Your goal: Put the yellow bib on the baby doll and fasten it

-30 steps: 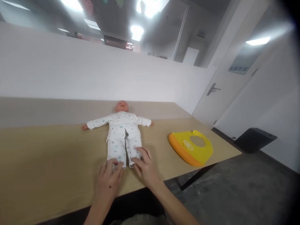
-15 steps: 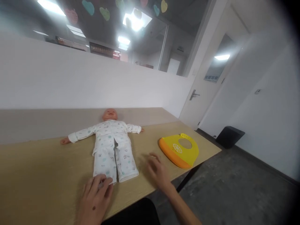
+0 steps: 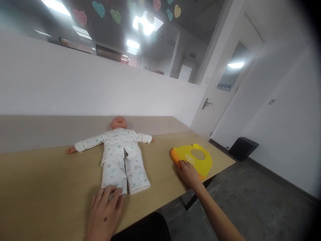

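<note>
A baby doll (image 3: 119, 122) lies on its back in white patterned pyjamas (image 3: 119, 144), arms spread. My left hand (image 3: 105, 209) is at the lower end of one trouser leg, fingers bent and apart, holding nothing I can see. To the right of the doll lies a yellow bib (image 3: 204, 162) with an orange pocket edge and a neck opening. My right hand (image 3: 188, 172) rests over the bib's orange edge with its fingers curled onto it; the fingertips' grip is partly hidden.
The wooden table (image 3: 50, 180) meets a white wall (image 3: 75, 87) behind. A black chair (image 3: 147, 227) is at the near edge. At the right are a door (image 3: 215, 97) and a black object (image 3: 243, 148) on the floor.
My right hand has moved right and forward from the bare table onto the bib. My left hand has hardly moved. The view has shifted slightly.
</note>
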